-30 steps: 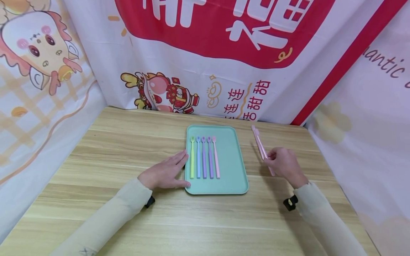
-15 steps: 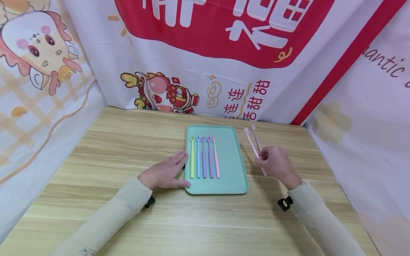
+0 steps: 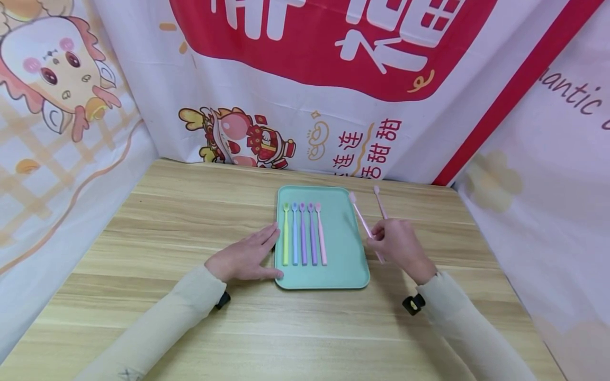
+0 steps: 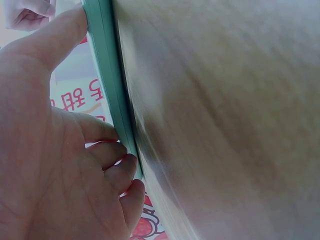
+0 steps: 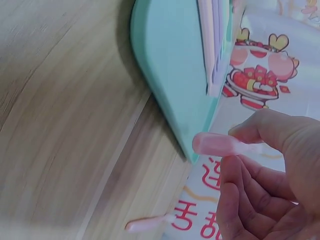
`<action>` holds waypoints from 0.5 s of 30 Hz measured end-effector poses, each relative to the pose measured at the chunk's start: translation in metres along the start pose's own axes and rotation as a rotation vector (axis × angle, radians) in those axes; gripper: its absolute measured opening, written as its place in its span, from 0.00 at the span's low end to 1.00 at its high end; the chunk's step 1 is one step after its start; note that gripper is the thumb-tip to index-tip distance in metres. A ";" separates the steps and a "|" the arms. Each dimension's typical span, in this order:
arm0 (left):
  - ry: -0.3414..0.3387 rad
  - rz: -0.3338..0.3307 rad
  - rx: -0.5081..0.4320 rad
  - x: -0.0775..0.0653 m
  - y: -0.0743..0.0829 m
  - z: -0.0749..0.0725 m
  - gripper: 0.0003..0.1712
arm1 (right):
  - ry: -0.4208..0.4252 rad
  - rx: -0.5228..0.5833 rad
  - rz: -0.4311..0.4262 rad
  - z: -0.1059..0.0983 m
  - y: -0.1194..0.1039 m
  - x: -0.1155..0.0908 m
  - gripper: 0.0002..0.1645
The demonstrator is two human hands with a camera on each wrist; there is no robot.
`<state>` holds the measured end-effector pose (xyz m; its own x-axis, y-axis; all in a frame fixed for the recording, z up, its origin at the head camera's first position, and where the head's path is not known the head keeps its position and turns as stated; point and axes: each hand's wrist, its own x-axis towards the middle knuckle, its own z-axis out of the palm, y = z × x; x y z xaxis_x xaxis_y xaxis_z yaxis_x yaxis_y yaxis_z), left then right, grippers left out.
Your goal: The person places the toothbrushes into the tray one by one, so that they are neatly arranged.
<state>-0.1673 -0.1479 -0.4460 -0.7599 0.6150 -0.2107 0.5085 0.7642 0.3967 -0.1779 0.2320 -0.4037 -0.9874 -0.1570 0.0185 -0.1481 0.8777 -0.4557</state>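
My right hand [image 3: 397, 243] pinches a pink toothbrush [image 3: 360, 217] near its lower part, tilted with its head over the right rim of the mint-green tray [image 3: 345, 276]. In the right wrist view, the blunt handle end of the held toothbrush [image 5: 212, 144] sticks out between thumb and index finger. A second pink toothbrush [image 3: 380, 202] lies on the table, partly hidden by that hand. Inside the tray several toothbrushes stand in a row: yellow [image 3: 286, 238], blue [image 3: 295, 238], purple [image 3: 303, 238] and pink [image 3: 321, 238]. My left hand [image 3: 245, 257] rests against the tray's left edge, fingers fairly straight.
The tray lies on a wood-grain table [image 3: 214, 328], its right part bare. Printed cloth [image 3: 305, 69] hangs behind the table's back edge and along both sides. Black straps with small devices sit at both wrists.
My right hand has moved left, carrying one pink toothbrush from beside the other up to the tray's right rim. The other pink toothbrush and my left hand have stayed put.
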 end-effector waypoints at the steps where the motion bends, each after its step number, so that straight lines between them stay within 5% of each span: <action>1: 0.000 0.000 -0.001 0.000 0.000 0.000 0.64 | -0.004 -0.002 -0.001 0.001 -0.002 0.000 0.05; 15: 0.010 0.009 0.002 0.000 0.000 0.000 0.64 | -0.063 0.008 0.007 0.015 -0.024 0.001 0.05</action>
<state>-0.1672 -0.1476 -0.4461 -0.7591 0.6201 -0.1980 0.5164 0.7588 0.3969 -0.1748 0.2041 -0.4061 -0.9830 -0.1790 -0.0407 -0.1402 0.8752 -0.4629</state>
